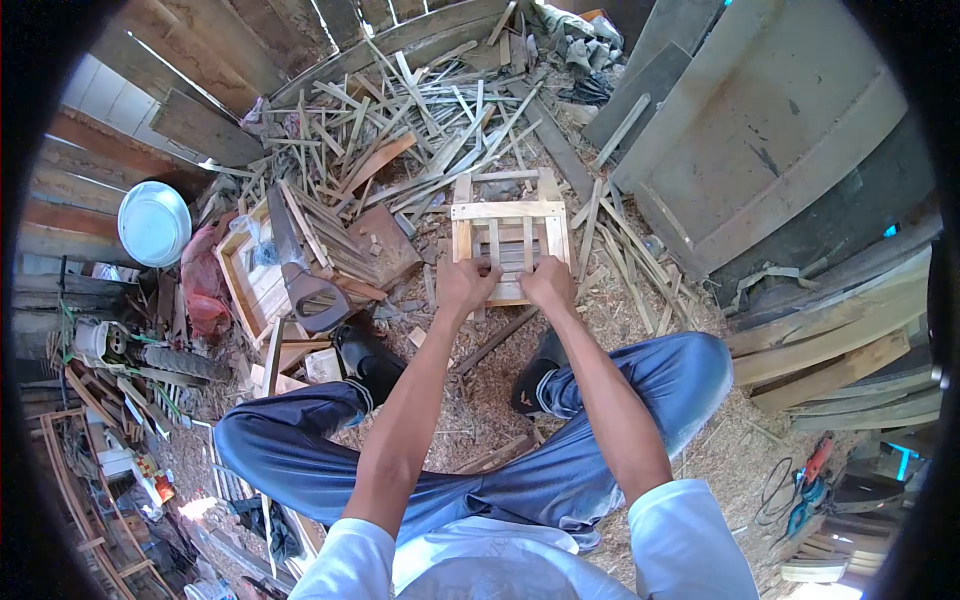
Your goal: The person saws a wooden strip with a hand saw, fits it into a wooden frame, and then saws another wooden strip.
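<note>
Pale unpainted wood, a small slatted frame (509, 211) with crosswise rails and lengthwise slats; located ahead of the seated person's feet, apparently resting on the brown floor strewn with sawdust and chips (455, 428); its underside hidden.

Left hand (468, 284): fingers curled nearly closed at the frame's near left corner, thumb against or beside an inner slat; right hand (548, 284): likewise curled at the near right corner, thumb turned inward; both appear to have hold of the frame, though the fingertips are partly covered and the firmness of grip cannot be told.

Hazards, by judgement: slipping or rocking of the frame, caused by loose chips beneath it and by both hands bearing at the near end, the far end being unheld; pinched thumbs, should a slat shift against the near rail; splinters, from bare skin on raw edges; a racked or split joint, if the two hands press unequally.

Grey-bladed handsaw with a dark brown handle (318, 300), lying over a shallow tray of pale wood (228, 272); handle near the black left shoe (372, 362); liable to fall if the left leg knocks it; heap of thin pale wooden offcuts (400, 125), loosely crossed beyond the frame; liable to slide if the frame is pushed into it.
</note>
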`<state>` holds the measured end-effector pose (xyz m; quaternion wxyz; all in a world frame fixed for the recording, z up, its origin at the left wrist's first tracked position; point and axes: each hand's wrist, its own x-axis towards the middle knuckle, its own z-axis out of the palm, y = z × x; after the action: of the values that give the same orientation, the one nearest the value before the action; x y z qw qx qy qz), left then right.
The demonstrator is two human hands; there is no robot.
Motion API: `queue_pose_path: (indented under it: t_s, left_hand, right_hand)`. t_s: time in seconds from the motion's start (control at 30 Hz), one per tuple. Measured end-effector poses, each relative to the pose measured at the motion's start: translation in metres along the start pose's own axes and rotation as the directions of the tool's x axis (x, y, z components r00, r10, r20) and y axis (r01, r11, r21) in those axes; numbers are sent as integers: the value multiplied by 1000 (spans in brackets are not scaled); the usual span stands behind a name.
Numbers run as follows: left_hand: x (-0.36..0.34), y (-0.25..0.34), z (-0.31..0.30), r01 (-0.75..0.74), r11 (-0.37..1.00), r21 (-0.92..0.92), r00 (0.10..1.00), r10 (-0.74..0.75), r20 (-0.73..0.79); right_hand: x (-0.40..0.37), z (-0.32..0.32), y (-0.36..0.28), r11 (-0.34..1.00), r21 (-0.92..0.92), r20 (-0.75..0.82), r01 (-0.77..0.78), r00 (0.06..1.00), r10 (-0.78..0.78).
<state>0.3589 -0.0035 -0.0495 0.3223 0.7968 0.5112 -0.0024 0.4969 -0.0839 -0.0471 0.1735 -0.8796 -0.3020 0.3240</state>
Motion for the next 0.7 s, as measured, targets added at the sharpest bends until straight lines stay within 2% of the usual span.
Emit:
queue_pose_path:
  t_s: [0.3, 0.47, 0.7]
  left_hand:
    - [0, -6, 6, 13, 998, -59, 1000, -12, 18]
    - [-5, 0, 1, 31, 1000, 2, 1000, -31, -3]
    - [-9, 3, -5, 56, 998, -24, 998, -55, 26]
  right_hand:
    - [-2, 0, -1, 999, -48, -51, 4, 999, -6]
    - [-1, 2, 0, 999, -45, -64, -17, 998, 15]
    - [-5, -4, -8, 999, -52, -81, -2, 997, -3]
